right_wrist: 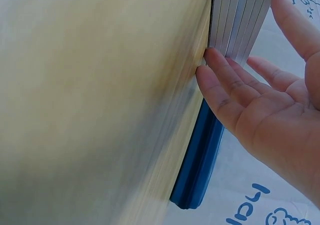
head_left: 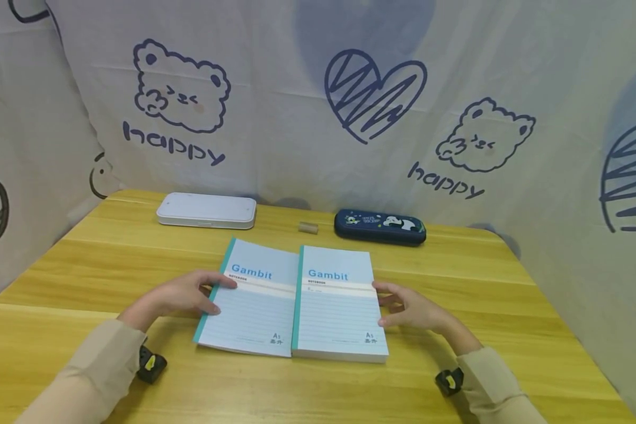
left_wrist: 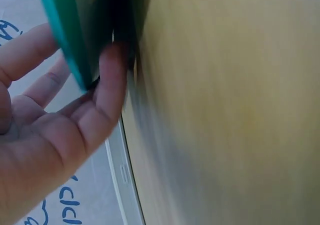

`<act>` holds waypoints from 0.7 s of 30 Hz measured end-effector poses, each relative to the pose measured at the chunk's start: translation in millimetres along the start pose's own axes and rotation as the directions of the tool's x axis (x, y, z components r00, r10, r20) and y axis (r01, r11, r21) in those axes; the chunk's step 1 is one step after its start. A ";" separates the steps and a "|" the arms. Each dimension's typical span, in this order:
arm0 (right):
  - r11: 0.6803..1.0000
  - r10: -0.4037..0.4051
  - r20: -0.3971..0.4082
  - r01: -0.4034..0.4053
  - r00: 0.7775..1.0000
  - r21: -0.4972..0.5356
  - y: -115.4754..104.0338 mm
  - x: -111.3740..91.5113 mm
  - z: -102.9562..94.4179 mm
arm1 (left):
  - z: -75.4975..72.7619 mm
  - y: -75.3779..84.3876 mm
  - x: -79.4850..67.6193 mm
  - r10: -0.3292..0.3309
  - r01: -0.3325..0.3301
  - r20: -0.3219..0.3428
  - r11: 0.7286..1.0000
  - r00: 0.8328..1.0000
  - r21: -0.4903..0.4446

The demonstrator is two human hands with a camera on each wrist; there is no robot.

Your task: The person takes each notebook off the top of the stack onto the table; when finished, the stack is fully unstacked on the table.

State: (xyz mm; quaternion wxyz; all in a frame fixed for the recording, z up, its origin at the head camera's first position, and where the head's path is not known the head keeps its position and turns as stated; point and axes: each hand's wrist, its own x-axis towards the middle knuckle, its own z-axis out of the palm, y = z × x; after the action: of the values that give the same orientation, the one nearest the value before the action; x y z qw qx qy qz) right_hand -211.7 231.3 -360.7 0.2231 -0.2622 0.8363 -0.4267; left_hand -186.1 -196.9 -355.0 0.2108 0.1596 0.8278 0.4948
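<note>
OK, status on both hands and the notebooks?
Left hand grips left notebook, spine edge. Right hand touches notebook stack, right edge. White case, blue case beyond, seemingly no obstruction.

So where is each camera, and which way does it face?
Head: on the head, facing forward and down at Gambit notebooks; left hand, right hand, sleeves show.
Left wrist: worn there, facing left hand and teal notebook spine.
Right wrist: worn there, facing right hand and stacked page edges.
Head and right wrist share the navy pencil case.

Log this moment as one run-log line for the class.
left hand: grips left notebook | right hand: touches notebook stack | behind: white case, panda case
</note>
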 end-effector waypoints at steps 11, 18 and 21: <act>1.000 0.004 0.001 -0.004 1.000 0.015 0.5 -0.9 0.2 | -5.2 -1.1 -2.9 -0.024 0.027 -0.046 0.998 0.999 0.056; 1.000 -0.006 0.002 0.006 1.000 0.012 0.1 -0.9 0.4 | -7.9 2.8 -4.0 -0.041 0.049 -0.073 0.992 0.996 0.116; 1.000 -0.007 0.001 0.007 1.000 0.007 -0.1 -0.6 0.4 | -8.7 6.8 -4.0 -0.057 0.067 -0.087 0.991 0.995 0.113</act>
State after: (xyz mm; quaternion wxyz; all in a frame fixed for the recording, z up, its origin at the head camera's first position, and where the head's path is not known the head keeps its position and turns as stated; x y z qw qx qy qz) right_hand -211.0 231.5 -360.7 0.2230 -0.2645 0.8337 -0.4304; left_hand -186.7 -202.3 -344.5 0.1818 0.1251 0.8677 0.4454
